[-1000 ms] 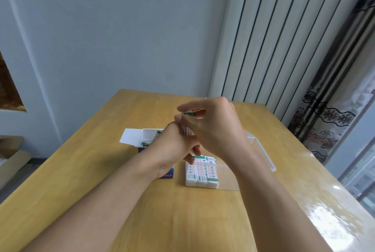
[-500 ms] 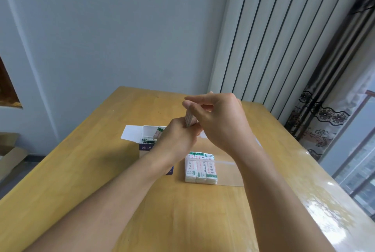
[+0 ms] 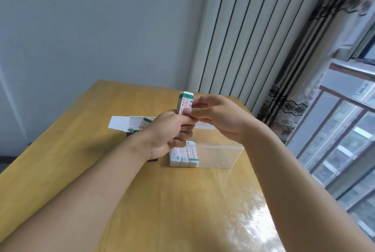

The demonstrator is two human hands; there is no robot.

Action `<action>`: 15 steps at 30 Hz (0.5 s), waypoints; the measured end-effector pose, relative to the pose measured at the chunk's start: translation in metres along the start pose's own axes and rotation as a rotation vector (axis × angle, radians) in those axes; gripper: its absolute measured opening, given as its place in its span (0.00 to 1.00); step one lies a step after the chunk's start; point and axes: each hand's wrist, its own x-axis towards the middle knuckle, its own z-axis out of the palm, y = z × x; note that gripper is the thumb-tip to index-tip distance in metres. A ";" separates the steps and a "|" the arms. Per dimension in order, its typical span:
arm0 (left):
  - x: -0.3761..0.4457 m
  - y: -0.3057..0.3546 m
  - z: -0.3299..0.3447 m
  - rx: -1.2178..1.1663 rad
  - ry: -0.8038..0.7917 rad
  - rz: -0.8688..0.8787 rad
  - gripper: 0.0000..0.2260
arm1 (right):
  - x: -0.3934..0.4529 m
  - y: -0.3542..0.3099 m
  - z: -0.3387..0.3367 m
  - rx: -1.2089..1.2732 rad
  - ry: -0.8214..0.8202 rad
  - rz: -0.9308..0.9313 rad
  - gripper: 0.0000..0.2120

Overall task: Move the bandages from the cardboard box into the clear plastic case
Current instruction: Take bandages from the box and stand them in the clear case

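A stack of white bandages with green ends (image 3: 185, 102) stands upright above the table, gripped from below by my left hand (image 3: 168, 132) and pinched at its side by my right hand (image 3: 218, 119). The open cardboard box (image 3: 133, 124), white inside with a purple base, sits behind my left hand with more bandages showing in it. The clear plastic case (image 3: 221, 156) lies below my hands, with three stacks of bandages (image 3: 184, 155) side by side at its left end.
The wooden table (image 3: 162, 201) is glossy, with glare at the right front. A grey wall stands behind it. White vertical slats (image 3: 243, 34), a patterned curtain (image 3: 288, 105) and a window with a railing are to the right.
Both hands have shifted, and the bandage stack now stands upright and shows clearly above my left fist. My view has turned to the right, toward the window.
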 end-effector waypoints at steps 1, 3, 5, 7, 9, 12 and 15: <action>-0.001 -0.001 0.002 -0.008 -0.007 -0.005 0.11 | -0.002 0.001 0.000 -0.003 0.020 -0.006 0.07; -0.001 -0.002 0.004 -0.020 -0.006 -0.018 0.09 | -0.005 0.001 -0.001 -0.056 0.062 -0.023 0.10; -0.001 -0.004 0.006 -0.029 0.007 -0.043 0.07 | -0.008 0.000 -0.003 -0.159 0.089 -0.045 0.09; -0.001 -0.004 0.007 -0.034 0.014 -0.055 0.07 | -0.010 -0.003 0.000 -0.253 0.110 -0.080 0.07; 0.000 -0.003 0.008 -0.033 0.030 -0.039 0.09 | -0.010 -0.006 0.006 -0.304 0.123 -0.115 0.05; -0.001 -0.004 0.009 -0.035 0.043 -0.006 0.11 | -0.012 -0.007 0.012 -0.329 0.130 -0.136 0.07; 0.000 -0.004 0.008 -0.003 0.028 0.029 0.07 | -0.012 -0.005 0.012 -0.201 0.144 -0.094 0.09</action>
